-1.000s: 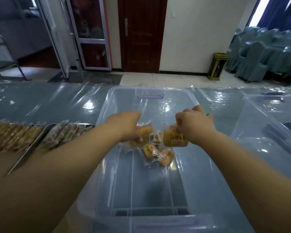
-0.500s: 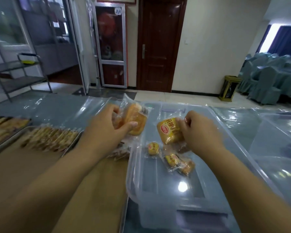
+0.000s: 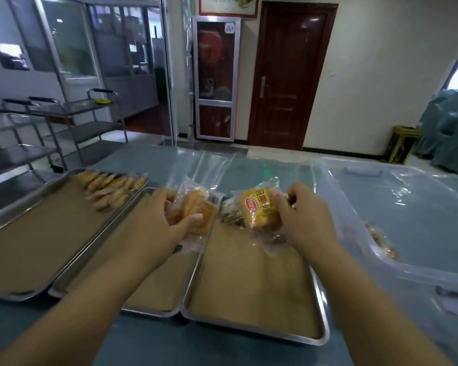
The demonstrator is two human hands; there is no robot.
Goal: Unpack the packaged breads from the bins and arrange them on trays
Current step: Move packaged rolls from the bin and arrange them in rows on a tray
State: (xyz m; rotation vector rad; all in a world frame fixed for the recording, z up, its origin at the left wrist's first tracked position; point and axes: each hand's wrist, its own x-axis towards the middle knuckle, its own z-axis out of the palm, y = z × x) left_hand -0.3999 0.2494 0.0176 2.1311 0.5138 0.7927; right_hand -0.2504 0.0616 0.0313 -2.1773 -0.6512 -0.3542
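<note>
Holding one packet in each hand, above the far ends of the trays. In the left hand (image 3: 154, 228), fingers and thumb curled round a clear-wrapped bread (image 3: 196, 215), golden and glossy, with a barcode sticker at the wrapper's far corner. In the right hand (image 3: 302, 223), fingertips pinching a yellow-labelled bread packet (image 3: 257, 210) by its right side, red logo facing up. Between the two packets, a narrow gap.

Below the right grip, a steel tray (image 3: 249, 286) with a raised rim and rounded corners, lined with brown paper, mostly bare toward the near edge. Just beyond that grip, a few crinkled packets (image 3: 230, 217) at the tray's far end. Under the left wrist, a second steel tray (image 3: 167, 283), edge against the first. Further left of the left grip, a third tray (image 3: 37, 233) with a row of breads (image 3: 109, 191) along its far end.

Right of the right grip, close beside the tray, a clear plastic bin (image 3: 421, 276) with smooth walls and a thick rim; inside, perhaps two packets (image 3: 378, 233), blurred through the wall. Under everything, a blue table (image 3: 249, 170) beneath shiny, wrinkled film.
</note>
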